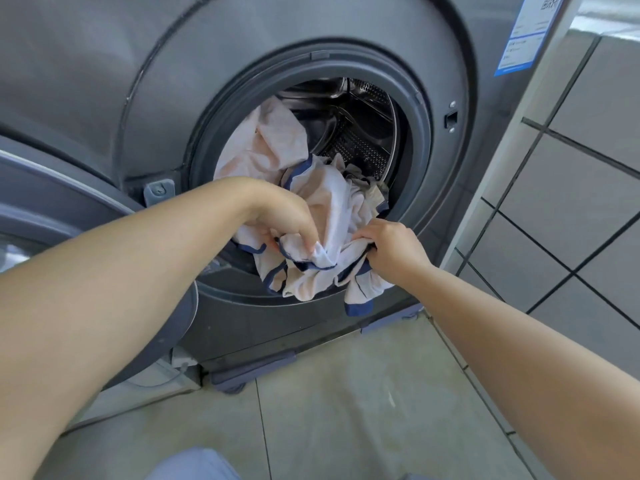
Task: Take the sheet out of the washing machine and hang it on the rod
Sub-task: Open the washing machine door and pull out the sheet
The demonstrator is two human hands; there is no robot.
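A crumpled sheet (332, 202), pale pink and white with a dark blue border, spills out of the round opening of the grey washing machine (408, 98). Part of it lies bunched inside the steel drum (363, 133), part hangs over the lower door rim. My left hand (287, 216) is closed on a fold of the sheet at the mouth of the opening. My right hand (391, 247) grips another bunch just to the right, at the lower rim. No rod is in view.
The machine's door (69, 209) stands swung open at the left, beside my left forearm. A grey tiled wall (571, 202) rises close on the right. Pale floor tiles (346, 393) lie below, and a bit of my blue trouser leg shows at the bottom edge.
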